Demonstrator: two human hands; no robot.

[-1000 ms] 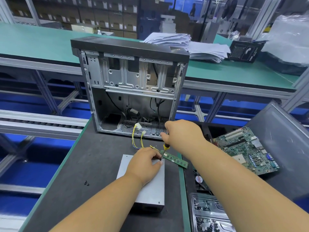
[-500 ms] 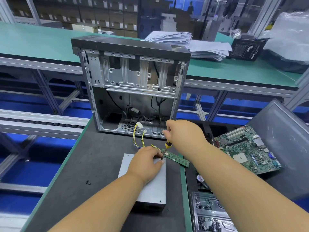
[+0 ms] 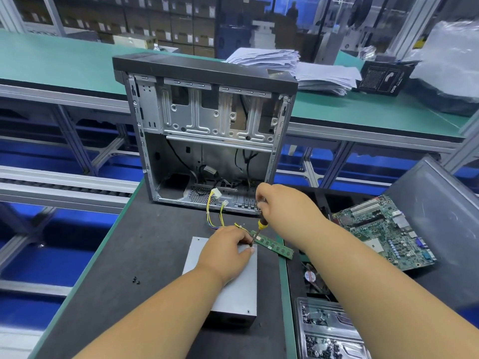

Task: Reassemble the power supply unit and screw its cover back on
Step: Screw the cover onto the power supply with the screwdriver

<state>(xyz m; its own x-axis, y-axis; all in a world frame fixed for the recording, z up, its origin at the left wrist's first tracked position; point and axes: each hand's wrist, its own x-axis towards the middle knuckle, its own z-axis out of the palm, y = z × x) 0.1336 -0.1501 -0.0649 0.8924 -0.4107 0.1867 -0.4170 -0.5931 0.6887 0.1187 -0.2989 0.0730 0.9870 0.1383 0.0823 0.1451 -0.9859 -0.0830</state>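
Observation:
The grey power supply unit (image 3: pixel 234 288) lies flat on the dark mat, cover up, its yellow cables (image 3: pixel 215 216) running from its far end. My left hand (image 3: pixel 228 251) rests on the cover near the far right corner, fingertips pinched around the screwdriver tip where a screw sits. My right hand (image 3: pixel 283 206) grips the handle of a yellow-and-black screwdriver (image 3: pixel 259 228), which stands tilted with its tip on that corner.
An open computer case (image 3: pixel 207 130) stands upright just behind. A green RAM stick (image 3: pixel 274 246) lies beside the unit. A motherboard (image 3: pixel 383 231) and a grey panel (image 3: pixel 445 218) are at right, a screw tray (image 3: pixel 329 330) at bottom right, two loose screws (image 3: pixel 135 280) at left.
Both hands stay at the unit's far right corner. My right hand has shifted slightly on the screwdriver handle; the view has drifted a little.

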